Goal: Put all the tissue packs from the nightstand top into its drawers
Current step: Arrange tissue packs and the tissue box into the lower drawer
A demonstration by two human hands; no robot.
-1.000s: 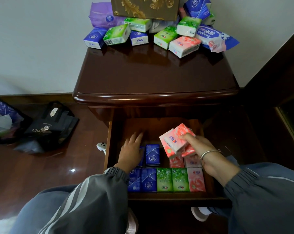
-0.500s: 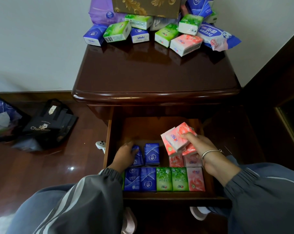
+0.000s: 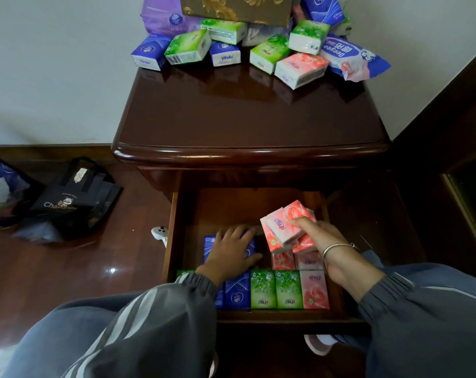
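The dark wooden nightstand (image 3: 247, 124) has its drawer (image 3: 170, 241) pulled out. Inside lie rows of blue, green and pink tissue packs (image 3: 262, 293). My left hand (image 3: 232, 252) lies flat, fingers spread, on the blue packs (image 3: 208, 245) in the second row. My right hand (image 3: 323, 241) grips a bunch of pink packs (image 3: 282, 226) held just above the pink ones lying in the drawer. At the back of the top sit several more packs: blue (image 3: 146, 54), green (image 3: 187, 47) and pink (image 3: 301, 69).
A gold-patterned box (image 3: 237, 8), a purple bag (image 3: 163, 19) and a blue-white soft pack (image 3: 351, 57) stand at the back of the top. On the floor to the left lie a black tote (image 3: 76, 195) and a small white object (image 3: 160, 233). A dark cabinet (image 3: 449, 137) is on the right.
My left hand curled onto the blue packs at the drawer's left, then shifted right and flattened over them. My right hand kept the pink packs almost still.
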